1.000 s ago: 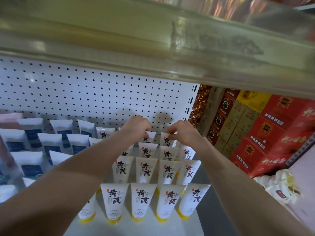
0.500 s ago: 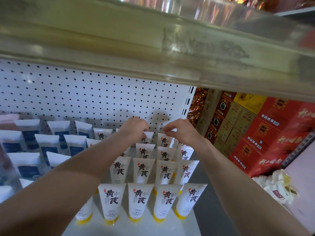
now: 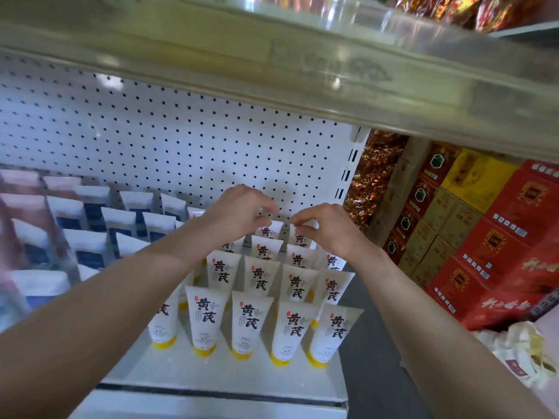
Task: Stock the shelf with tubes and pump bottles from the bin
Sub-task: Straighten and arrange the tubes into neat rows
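Several white tubes [image 3: 206, 316] with yellow caps and black characters stand cap-down in rows on the white shelf [image 3: 181, 370]. Both of my arms reach over them to the back row by the pegboard. My left hand [image 3: 239, 213] has its fingers curled, and thumb and fingertips pinch the top edge of a back-row tube [image 3: 268, 231]. My right hand [image 3: 322, 229], curled the same way, pinches the top of the neighbouring tube [image 3: 302, 239]. No bin or pump bottle is in view.
White-and-blue tubes [image 3: 90, 252] fill the shelf to the left. The upper shelf's edge [image 3: 302, 71] hangs low overhead. Stacked red and yellow boxes [image 3: 499, 237] stand to the right, and a white bag [image 3: 529, 352] lies at the lower right.
The view has pulled back, so more of the shelf front shows. Both hands stay at the back-row tubes, with the fingertips slightly looser than before.
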Motion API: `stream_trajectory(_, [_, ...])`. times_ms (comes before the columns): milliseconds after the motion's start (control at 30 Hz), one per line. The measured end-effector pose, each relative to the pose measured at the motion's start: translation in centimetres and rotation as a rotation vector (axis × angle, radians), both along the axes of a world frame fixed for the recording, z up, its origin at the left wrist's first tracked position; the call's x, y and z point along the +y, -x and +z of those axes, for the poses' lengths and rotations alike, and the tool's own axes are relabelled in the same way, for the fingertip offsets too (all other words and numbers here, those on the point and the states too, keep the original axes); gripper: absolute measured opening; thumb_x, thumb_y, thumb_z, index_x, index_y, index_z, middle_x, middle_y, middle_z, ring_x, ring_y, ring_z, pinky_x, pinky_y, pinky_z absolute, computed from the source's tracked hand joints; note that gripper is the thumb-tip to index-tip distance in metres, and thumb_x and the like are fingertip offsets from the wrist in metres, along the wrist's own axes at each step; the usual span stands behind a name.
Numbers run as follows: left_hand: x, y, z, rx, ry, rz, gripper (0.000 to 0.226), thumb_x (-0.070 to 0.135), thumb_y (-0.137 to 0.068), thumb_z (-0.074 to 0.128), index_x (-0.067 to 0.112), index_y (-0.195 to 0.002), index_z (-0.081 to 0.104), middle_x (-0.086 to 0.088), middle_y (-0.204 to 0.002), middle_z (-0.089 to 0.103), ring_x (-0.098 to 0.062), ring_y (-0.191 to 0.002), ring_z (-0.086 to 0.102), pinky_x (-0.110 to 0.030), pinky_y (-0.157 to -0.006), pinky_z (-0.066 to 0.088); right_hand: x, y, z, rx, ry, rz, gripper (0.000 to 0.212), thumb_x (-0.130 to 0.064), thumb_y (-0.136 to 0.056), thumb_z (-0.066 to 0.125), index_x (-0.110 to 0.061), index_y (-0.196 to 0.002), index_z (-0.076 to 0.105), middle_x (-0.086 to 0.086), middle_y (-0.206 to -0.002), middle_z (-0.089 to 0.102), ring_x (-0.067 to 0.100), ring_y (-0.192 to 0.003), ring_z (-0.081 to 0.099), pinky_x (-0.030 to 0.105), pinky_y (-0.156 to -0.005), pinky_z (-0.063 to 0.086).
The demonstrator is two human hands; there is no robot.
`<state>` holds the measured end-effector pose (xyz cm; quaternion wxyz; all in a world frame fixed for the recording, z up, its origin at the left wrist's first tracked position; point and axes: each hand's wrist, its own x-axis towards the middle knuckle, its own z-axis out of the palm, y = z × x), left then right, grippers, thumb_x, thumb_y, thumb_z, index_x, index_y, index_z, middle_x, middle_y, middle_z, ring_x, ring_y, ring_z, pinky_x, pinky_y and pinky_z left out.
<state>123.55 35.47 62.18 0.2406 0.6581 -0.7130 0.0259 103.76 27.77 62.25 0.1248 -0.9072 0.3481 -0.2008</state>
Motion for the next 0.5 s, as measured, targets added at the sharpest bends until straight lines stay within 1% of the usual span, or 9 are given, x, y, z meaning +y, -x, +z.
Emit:
stream_trajectory(67, [1.5,0.0,-0.1,0.014,0.030,0.006,0.024,0.025,-0.085,0.072,0.030,-0.109,0.072,0.009,-0.106,0.070,-0.014,-0.097,0.061,-0.024,-0.080,0.041,0.8,0.0,-0.1,-0.015,0.008,0.011,0.020,-0.012,-0.089,0.068,-0.023,-0.105,0.076,-0.007,-0.104,0.074,0.010,-0.099,0.065,0.019,-0.091,0.045])
stream_trajectory(100, [2.3,-0.1,-0.1,0.017,0.049,0.006,0.024,0.024,-0.084,0.073,0.030,-0.108,0.073,0.009,-0.105,0.071,-0.014,-0.097,0.062,-0.024,-0.079,0.042,1.2,-0.1,-0.1,-0.021,0.011,0.013,0.021,-0.013,-0.090,0.069,-0.023,-0.106,0.076,-0.007,-0.105,0.074,0.010,-0.099,0.065,0.020,-0.093,0.044])
stream_trajectory(167, [3.8,0.0,-0.2,0.033,0.083,-0.002,0.024,0.022,-0.084,0.074,0.028,-0.107,0.073,0.009,-0.105,0.071,-0.013,-0.097,0.063,-0.024,-0.080,0.043,2.0,-0.4,-0.3,-0.016,0.032,0.022,0.022,-0.015,-0.089,0.070,-0.023,-0.109,0.075,-0.007,-0.106,0.074,0.013,-0.102,0.064,0.027,-0.098,0.045])
stream_trajectory(200, [4.5,-0.1,-0.2,0.037,0.097,-0.006,0.023,0.020,-0.085,0.073,0.027,-0.107,0.073,0.008,-0.106,0.072,-0.013,-0.097,0.063,-0.024,-0.082,0.044,2.3,-0.5,-0.3,-0.005,0.049,0.026,0.022,-0.015,-0.089,0.070,-0.023,-0.109,0.075,-0.006,-0.106,0.073,0.014,-0.103,0.064,0.030,-0.099,0.046])
stream_trajectory(267, [5.7,-0.3,-0.4,0.038,0.088,-0.002,0.021,0.019,-0.087,0.070,0.025,-0.107,0.074,0.007,-0.107,0.071,-0.014,-0.097,0.062,-0.024,-0.085,0.044,2.6,-0.6,-0.3,0.033,0.080,0.032,0.021,-0.017,-0.089,0.070,-0.021,-0.109,0.075,-0.005,-0.106,0.074,0.015,-0.102,0.065,0.032,-0.097,0.046])
stream_trajectory(367, [6.6,-0.8,-1.0,0.032,0.035,0.011,0.021,0.019,-0.088,0.069,0.027,-0.107,0.073,0.008,-0.109,0.071,-0.015,-0.099,0.063,-0.024,-0.087,0.044,2.2,-0.6,-0.6,0.183,0.111,-0.024,0.020,-0.017,-0.088,0.070,-0.020,-0.107,0.075,-0.002,-0.106,0.073,0.018,-0.101,0.064,0.033,-0.094,0.047])
stream_trajectory(433, [6.8,-1.1,-1.3,0.036,0.003,0.008,0.023,0.019,-0.087,0.070,0.028,-0.109,0.072,0.008,-0.111,0.070,-0.015,-0.102,0.063,-0.026,-0.091,0.045,1.8,-0.6,-0.8,0.286,0.076,-0.081,0.022,-0.018,-0.087,0.071,-0.018,-0.108,0.074,0.001,-0.107,0.072,0.021,-0.103,0.064,0.037,-0.093,0.049])
stream_trajectory(500, [6.8,-1.2,-1.3,0.020,-0.013,0.007,0.024,0.019,-0.088,0.069,0.029,-0.111,0.071,0.009,-0.113,0.069,-0.015,-0.106,0.061,-0.025,-0.093,0.044,1.5,-0.7,-1.1,0.324,0.025,-0.106,0.023,-0.020,-0.085,0.073,-0.018,-0.108,0.074,0.000,-0.108,0.072,0.020,-0.102,0.065,0.034,-0.092,0.051])
